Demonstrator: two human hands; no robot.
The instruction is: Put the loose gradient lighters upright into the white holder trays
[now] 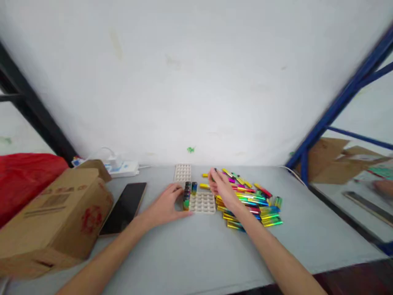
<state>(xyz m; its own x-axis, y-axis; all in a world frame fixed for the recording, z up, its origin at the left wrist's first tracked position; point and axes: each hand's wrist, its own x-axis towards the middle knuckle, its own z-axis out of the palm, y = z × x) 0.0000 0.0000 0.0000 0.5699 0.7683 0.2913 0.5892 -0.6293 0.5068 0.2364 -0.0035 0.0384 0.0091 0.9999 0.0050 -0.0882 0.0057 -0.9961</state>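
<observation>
The left hand (167,203) rests at the left side of a white tray of round wells (202,203) on the grey worktop (172,254), its grip wide, thumb by the near corner and fingers beside a column of upright dark-topped tubes (187,196) along the tray's left edge. One more upright tube (194,188) stands just right of that column, near the tray's far edge, while the wells toward the right hold nothing. The right hand (221,188) is above the tray's far right, its grip narrow around a dark-tipped tube (215,169), mostly hidden by the fingers. To the right lies a loose pile of shiny multicoloured tubes (250,200). A second white tray (183,170) sits behind the first; a dark-screened tablet or phone (124,207) and a cardboard box (46,217) lie to the left
</observation>
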